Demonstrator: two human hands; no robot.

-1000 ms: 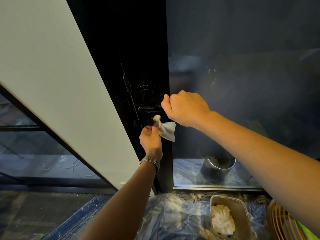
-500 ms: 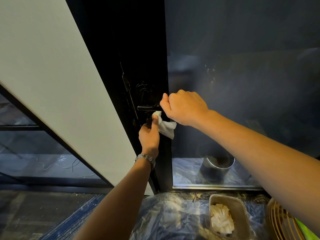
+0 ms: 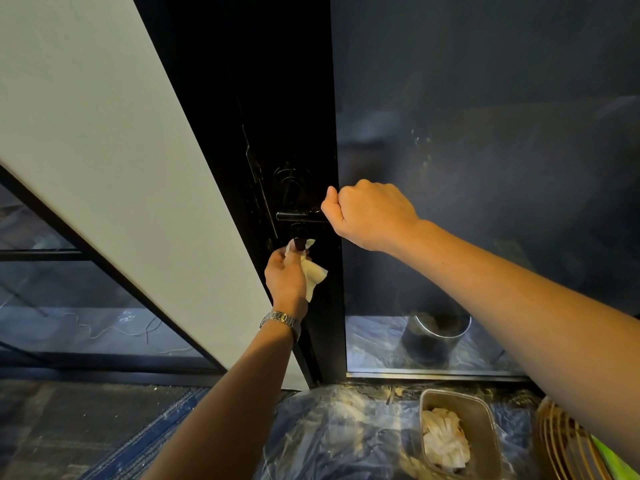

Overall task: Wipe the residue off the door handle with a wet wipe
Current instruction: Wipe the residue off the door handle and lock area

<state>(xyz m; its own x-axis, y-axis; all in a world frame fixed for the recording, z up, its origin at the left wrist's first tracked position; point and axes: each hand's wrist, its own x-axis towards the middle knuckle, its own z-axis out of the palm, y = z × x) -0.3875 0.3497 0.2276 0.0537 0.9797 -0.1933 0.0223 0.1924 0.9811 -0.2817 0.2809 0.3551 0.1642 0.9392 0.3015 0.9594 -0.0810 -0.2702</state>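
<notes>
1. Nearest, along the lower edge of the frame, crinkled clear plastic sheeting (image 3: 329,427) covers the floor.
2. On that sheeting at lower right stands a rectangular grey metal bin (image 3: 483,427) with crumpled white tissues (image 3: 445,441) inside. Just to its right is part of a round golden wire basket (image 3: 561,445).
3. Two bare forearms reach up from the bottom edge and the right edge toward the middle of the frame.
4. A silver metal link wristwatch (image 3: 278,318) sits on the left wrist, just below centre.
5. Above it the left hand (image 3: 285,275) pinches a crumpled white wet wipe (image 3: 313,277) with curled fingers. The wipe's top end is pressed against a small black knob (image 3: 299,242) under the lever, and the rest hangs down beside the palm.
6. At centre, the straight black lever door handle (image 3: 298,216) lies level on the black door frame (image 3: 294,98), with pale specks on its top.
7. The right hand (image 3: 367,214) is clenched round the right end of that lever, thumb on top.
8. A white wall panel (image 3: 104,133) slants across the upper left.
9. Farther back, through the dark glass pane (image 3: 485,116) filling the right half, a round dark pot with a shiny metal rim (image 3: 434,336) stands on more plastic sheeting.
</notes>
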